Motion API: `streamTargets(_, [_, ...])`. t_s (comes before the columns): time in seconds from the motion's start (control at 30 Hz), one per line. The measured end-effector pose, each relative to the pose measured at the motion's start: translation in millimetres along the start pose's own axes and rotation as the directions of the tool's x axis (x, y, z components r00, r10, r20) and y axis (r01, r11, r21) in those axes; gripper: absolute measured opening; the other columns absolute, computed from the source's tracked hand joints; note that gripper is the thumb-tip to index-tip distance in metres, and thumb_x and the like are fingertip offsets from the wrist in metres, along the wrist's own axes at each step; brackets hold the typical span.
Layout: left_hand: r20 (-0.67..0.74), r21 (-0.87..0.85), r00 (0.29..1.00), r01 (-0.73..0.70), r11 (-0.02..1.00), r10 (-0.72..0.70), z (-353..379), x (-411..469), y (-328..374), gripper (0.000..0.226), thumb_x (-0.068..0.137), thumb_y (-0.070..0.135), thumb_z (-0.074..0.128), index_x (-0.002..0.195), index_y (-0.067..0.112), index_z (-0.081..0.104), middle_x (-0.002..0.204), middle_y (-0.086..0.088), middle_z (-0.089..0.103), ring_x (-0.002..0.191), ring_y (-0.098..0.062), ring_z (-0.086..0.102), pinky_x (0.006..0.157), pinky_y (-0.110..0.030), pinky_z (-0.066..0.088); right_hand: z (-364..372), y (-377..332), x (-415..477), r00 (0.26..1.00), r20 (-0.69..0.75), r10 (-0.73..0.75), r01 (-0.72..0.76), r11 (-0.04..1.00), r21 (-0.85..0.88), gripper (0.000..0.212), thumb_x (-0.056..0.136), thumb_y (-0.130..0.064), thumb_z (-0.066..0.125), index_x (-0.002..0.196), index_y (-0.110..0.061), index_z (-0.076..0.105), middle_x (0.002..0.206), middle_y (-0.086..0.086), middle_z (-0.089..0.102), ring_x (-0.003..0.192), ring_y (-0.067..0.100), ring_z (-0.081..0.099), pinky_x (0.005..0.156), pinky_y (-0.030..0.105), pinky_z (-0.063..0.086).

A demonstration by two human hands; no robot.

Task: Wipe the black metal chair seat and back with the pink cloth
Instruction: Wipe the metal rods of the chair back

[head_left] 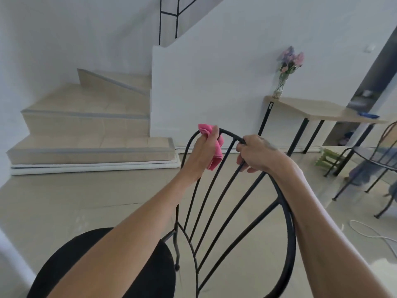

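Backrest wiping is going on: I am watching the left hand (204,147) pinching the cloth (217,160) round the top hoop (232,134) of the chair (289,211), and the right hand (257,153) curling round that hoop just beside it. The seat (71,254) is lying below the hoop. The next move, I judge, calls for sliding the cloth along the hoop. I am finding no readable writing.

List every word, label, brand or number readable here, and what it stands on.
No text can be read.
The small black tag on the edge of the light wooden table: marks too small and blurred to read.
The pink cloth and the black metal chair: no print visible.
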State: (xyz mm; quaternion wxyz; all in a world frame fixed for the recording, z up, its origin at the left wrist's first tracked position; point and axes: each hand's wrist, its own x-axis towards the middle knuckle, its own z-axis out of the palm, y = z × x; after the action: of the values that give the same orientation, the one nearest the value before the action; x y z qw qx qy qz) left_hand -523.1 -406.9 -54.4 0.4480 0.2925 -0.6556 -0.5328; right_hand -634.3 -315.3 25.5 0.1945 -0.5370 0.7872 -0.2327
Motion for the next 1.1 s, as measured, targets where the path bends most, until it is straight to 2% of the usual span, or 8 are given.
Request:
streamTargets(0.13, [-0.092, 0.092, 0.994, 0.059, 0.994, -0.050, 7, 1, -23, 0.048, 0.108, 0.040, 0.033, 0.079, 0.010, 0.057, 0.064, -0.009, 0.054, 0.052, -0.017, 0.051, 0.056, -0.029, 0.043, -1, -2, 0, 1.000, -0.009, -0.004, 0.003, 1.000, -0.019, 0.027, 0.103, -0.015, 0.038, 0.098, -0.004, 0.062, 0.087, 0.014, 0.076, 0.078, 0.026, 0.075, 0.077, 0.040, 0.062])
streamTargets(0.27, [-0.050, 0.097, 0.995, 0.085, 0.992, -0.080, -3, -21, -78, 0.036, 0.108, 0.031, 0.036, 0.103, 0.001, 0.055, 0.064, -0.005, 0.049, 0.045, -0.011, 0.042, 0.046, -0.025, 0.038, 0, 0, -1, 1.000, -0.017, -0.026, 0.025, 1.000, -0.019, 0.025, 0.104, -0.016, 0.038, 0.103, -0.005, 0.061, 0.088, 0.008, 0.075, 0.077, 0.021, 0.075, 0.077, 0.039, 0.062])
streamTargets(0.37, [-0.044, 0.137, 0.996, 0.086, 0.987, -0.081, -9, -44, -119, 0.037, 0.109, 0.031, 0.035, 0.101, -0.001, 0.052, 0.060, -0.002, 0.046, 0.044, -0.010, 0.040, 0.045, -0.022, 0.037, 0, 1, 1, 0.999, -0.022, -0.036, 0.036, 0.999, -0.017, 0.025, 0.104, -0.016, 0.039, 0.106, -0.005, 0.060, 0.088, 0.006, 0.074, 0.075, 0.018, 0.075, 0.076, 0.037, 0.062])
streamTargets(0.6, [-0.022, 0.387, 0.959, 0.270, 0.882, -0.284, -21, -102, -231, 0.023, 0.107, 0.032, 0.040, 0.096, 0.017, 0.053, 0.059, 0.001, 0.052, 0.042, -0.003, 0.049, 0.054, -0.030, 0.047, -1, 3, 3, 0.998, -0.031, -0.051, 0.051, 0.999, -0.008, 0.025, 0.105, -0.017, 0.039, 0.114, -0.006, 0.059, 0.086, 0.004, 0.075, 0.074, 0.017, 0.076, 0.080, 0.040, 0.063])
streamTargets(0.73, [-0.009, 0.522, 0.956, 0.254, 0.814, -0.293, -29, -105, -256, 0.025, 0.104, 0.039, 0.047, 0.098, 0.018, 0.059, 0.070, -0.002, 0.066, 0.061, -0.016, 0.067, 0.062, -0.035, 0.059, 0, 5, 7, 0.999, -0.037, -0.036, 0.036, 0.999, -0.013, 0.025, 0.104, -0.015, 0.040, 0.118, -0.006, 0.057, 0.084, 0.003, 0.076, 0.070, 0.018, 0.077, 0.078, 0.041, 0.063])
streamTargets(0.87, [-0.005, 0.732, 0.941, 0.235, 0.640, -0.339, -38, -114, -272, 0.015, 0.101, 0.018, 0.051, 0.093, 0.009, 0.061, 0.085, -0.009, 0.069, 0.080, -0.025, 0.071, 0.077, -0.042, 0.059, 2, 7, 6, 0.999, -0.019, -0.028, 0.028, 1.000, -0.009, 0.024, 0.103, -0.013, 0.041, 0.116, -0.004, 0.059, 0.084, 0.005, 0.077, 0.072, 0.019, 0.077, 0.080, 0.042, 0.063])
streamTargets(0.97, [0.020, 0.727, 0.946, 0.207, 0.654, -0.322, -36, -113, -259, 0.014, 0.100, 0.009, 0.050, 0.095, 0.011, 0.062, 0.092, -0.004, 0.070, 0.085, -0.025, 0.072, 0.080, -0.037, 0.059, 1, 8, 6, 1.000, -0.017, -0.021, 0.021, 1.000, -0.012, 0.023, 0.102, -0.013, 0.042, 0.110, -0.005, 0.062, 0.081, 0.005, 0.078, 0.071, 0.021, 0.077, 0.082, 0.044, 0.062])
streamTargets(1.1, [-0.074, 0.473, 0.890, 0.428, 0.771, -0.449, -40, -116, -232, 0.017, 0.102, 0.013, 0.051, 0.097, 0.011, 0.067, 0.086, -0.006, 0.070, 0.079, -0.022, 0.070, 0.078, -0.035, 0.059, 1, 6, 2, 1.000, -0.004, -0.018, 0.018, 1.000, 0.013, 0.024, 0.103, -0.011, 0.041, 0.112, -0.001, 0.061, 0.085, 0.006, 0.076, 0.072, 0.020, 0.077, 0.080, 0.042, 0.063])
